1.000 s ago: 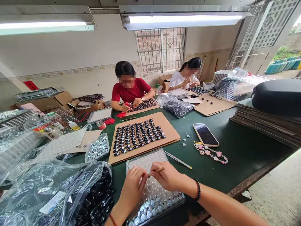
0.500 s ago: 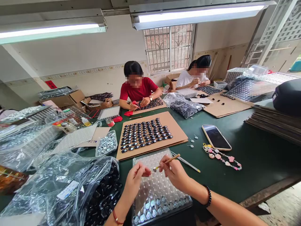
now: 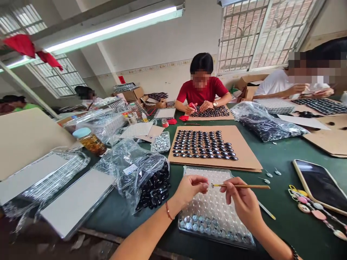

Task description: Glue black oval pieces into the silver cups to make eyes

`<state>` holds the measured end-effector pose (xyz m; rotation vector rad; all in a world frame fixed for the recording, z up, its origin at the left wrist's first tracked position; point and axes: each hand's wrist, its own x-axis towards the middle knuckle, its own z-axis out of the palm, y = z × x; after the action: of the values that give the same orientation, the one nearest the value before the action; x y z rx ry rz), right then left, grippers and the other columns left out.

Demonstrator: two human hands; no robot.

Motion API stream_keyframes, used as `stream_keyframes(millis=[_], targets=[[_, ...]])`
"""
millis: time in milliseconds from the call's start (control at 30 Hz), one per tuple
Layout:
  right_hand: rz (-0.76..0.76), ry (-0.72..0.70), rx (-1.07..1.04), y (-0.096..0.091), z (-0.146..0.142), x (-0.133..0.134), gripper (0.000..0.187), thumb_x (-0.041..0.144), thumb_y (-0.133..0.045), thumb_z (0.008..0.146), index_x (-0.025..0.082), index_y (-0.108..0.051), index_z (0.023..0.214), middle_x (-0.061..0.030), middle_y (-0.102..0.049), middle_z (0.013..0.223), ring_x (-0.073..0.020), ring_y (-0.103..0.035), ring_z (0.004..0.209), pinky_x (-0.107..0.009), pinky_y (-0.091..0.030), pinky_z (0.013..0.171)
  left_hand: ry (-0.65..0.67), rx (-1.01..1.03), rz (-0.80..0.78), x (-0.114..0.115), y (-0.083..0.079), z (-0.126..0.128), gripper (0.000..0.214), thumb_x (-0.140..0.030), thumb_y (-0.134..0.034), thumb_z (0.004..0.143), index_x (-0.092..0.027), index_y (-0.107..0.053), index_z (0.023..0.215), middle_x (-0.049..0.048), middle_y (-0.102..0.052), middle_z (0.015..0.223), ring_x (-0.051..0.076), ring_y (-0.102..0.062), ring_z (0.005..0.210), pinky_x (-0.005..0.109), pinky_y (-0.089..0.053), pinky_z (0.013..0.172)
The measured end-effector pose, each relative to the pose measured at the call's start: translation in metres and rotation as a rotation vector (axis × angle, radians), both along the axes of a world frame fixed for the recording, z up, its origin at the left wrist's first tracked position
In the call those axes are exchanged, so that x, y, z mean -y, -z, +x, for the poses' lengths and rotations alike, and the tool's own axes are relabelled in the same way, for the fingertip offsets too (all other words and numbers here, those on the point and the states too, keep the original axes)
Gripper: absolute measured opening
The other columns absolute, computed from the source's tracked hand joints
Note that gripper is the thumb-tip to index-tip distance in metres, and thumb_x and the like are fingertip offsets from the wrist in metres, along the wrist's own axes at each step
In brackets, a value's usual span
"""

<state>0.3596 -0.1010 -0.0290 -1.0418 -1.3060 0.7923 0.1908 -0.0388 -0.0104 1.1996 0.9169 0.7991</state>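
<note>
Both hands hover over the clear blister tray [image 3: 203, 173] at the near table edge. Right hand [image 3: 244, 202] pinches a thin wooden stick [image 3: 241, 186], held level, its tip meeting the pinched fingertips of the left hand [image 3: 191, 187]; what those fingertips hold is too small to tell. Beyond the tray lies a cardboard sheet [image 3: 244, 151] with rows of dark oval pieces [image 3: 203, 144]. Left of the tray sits a plastic bag of black parts [image 3: 146, 180]; right of it, a phone [image 3: 320, 184].

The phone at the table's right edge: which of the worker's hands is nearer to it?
Right. The right hand, holding a thin wooden stick, sits over the clear tray, left of the phone. The left hand is farther left.
</note>
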Motion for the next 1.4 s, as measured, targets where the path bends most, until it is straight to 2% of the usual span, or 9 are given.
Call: stream_keyframes(millis=[167,267,333,500,633,833,1033,1167,1400], targets=[[0.023,0.066,0.014,-0.002,0.009,-0.001,0.021,0.034,-0.041,0.093,0.017,-0.049,0.083,-0.0013,-0.056,0.069,-0.0086,-0.047,0.044,-0.022,-0.040,0.047,-0.537,-0.198,0.437,-0.056,-0.025,-0.049,0.032,-0.034,-0.061,0.071,-0.011,-0.063,0.094,0.0102,-0.066,0.087,0.018,-0.061,0.079,0.031,-0.048,0.075],[0.021,0.074,0.030,-0.003,0.011,-0.001,0.021,0.034,-0.042,0.093,0.017,-0.049,0.084,-0.0016,-0.056,0.069,-0.0086,-0.046,0.044,-0.022,-0.040,0.047,-0.695,-0.320,0.592,-0.065,-0.036,-0.084,0.037,-0.028,-0.060,0.072,-0.017,-0.057,0.107,0.0104,-0.055,0.114,0.020,-0.052,0.103,0.032,-0.043,0.085],[0.020,0.071,0.029,-0.003,0.010,0.000,0.021,0.034,-0.042,0.093,0.017,-0.049,0.084,-0.0018,-0.056,0.069,-0.0087,-0.046,0.044,-0.022,-0.040,0.046,-0.616,-0.493,0.720,-0.051,-0.035,-0.097,0.029,-0.027,-0.055,0.076,-0.020,-0.058,0.104,0.0075,-0.056,0.109,0.018,-0.054,0.095,0.031,-0.046,0.080],[0.016,0.013,0.005,-0.004,0.006,0.003,0.020,0.034,-0.043,0.092,0.017,-0.049,0.084,-0.0015,-0.055,0.067,-0.0088,-0.046,0.043,-0.021,-0.038,0.043,-0.147,-1.059,0.844,-0.005,-0.008,-0.105,0.021,-0.019,-0.057,0.074,-0.025,-0.064,0.093,0.0018,-0.057,0.091,0.018,-0.050,0.087,0.036,-0.041,0.079],[0.014,-0.021,0.003,-0.005,0.003,0.004,0.020,0.033,-0.042,0.092,0.017,-0.049,0.083,-0.0018,-0.055,0.068,-0.0088,-0.046,0.043,-0.021,-0.037,0.042,-0.061,-1.289,0.864,-0.003,0.005,-0.106,0.010,-0.020,-0.060,0.071,-0.025,-0.066,0.077,0.0023,-0.054,0.095,0.023,-0.044,0.095,0.042,-0.036,0.080],[0.029,0.020,-0.014,-0.006,0.007,-0.001,0.020,0.032,-0.041,0.093,0.017,-0.049,0.082,-0.0014,-0.053,0.068,-0.0086,-0.044,0.044,-0.021,-0.036,0.043,-0.018,-0.850,0.719,-0.021,-0.021,-0.064,0.017,-0.023,-0.039,0.083,-0.020,-0.055,0.088,0.0013,-0.056,0.084,0.016,-0.051,0.080,0.031,-0.039,0.075],[0.086,0.102,0.152,-0.008,0.010,-0.004,0.016,0.029,-0.048,0.089,0.017,-0.054,0.080,-0.0013,-0.053,0.066,-0.0108,-0.047,0.048,-0.021,-0.037,0.044,0.336,-0.477,0.414,-0.002,-0.015,-0.004,0.021,-0.024,-0.037,0.083,-0.018,-0.057,0.085,-0.0006,-0.056,0.074,0.013,-0.050,0.069,0.024,-0.038,0.065],[0.148,0.063,0.263,-0.011,0.003,0.000,0.017,0.026,-0.044,0.090,0.018,-0.055,0.081,-0.0018,-0.054,0.067,-0.0127,-0.050,0.055,-0.022,-0.038,0.050,0.328,-0.430,0.421,0.012,-0.005,-0.002,0.025,-0.023,-0.034,0.084,-0.017,-0.059,0.082,0.0020,-0.059,0.085,0.015,-0.051,0.083,0.025,-0.037,0.075],[0.206,-0.048,0.444,-0.006,-0.002,0.004,0.017,0.024,-0.032,0.093,0.020,-0.049,0.090,-0.0028,-0.057,0.075,-0.0157,-0.053,0.064,-0.026,-0.038,0.058,0.229,-0.548,0.415,0.012,0.003,-0.001,0.024,-0.034,-0.049,0.079,-0.018,-0.061,0.091,-0.0036,-0.051,0.058,0.010,-0.042,0.052,0.021,-0.032,0.051]])
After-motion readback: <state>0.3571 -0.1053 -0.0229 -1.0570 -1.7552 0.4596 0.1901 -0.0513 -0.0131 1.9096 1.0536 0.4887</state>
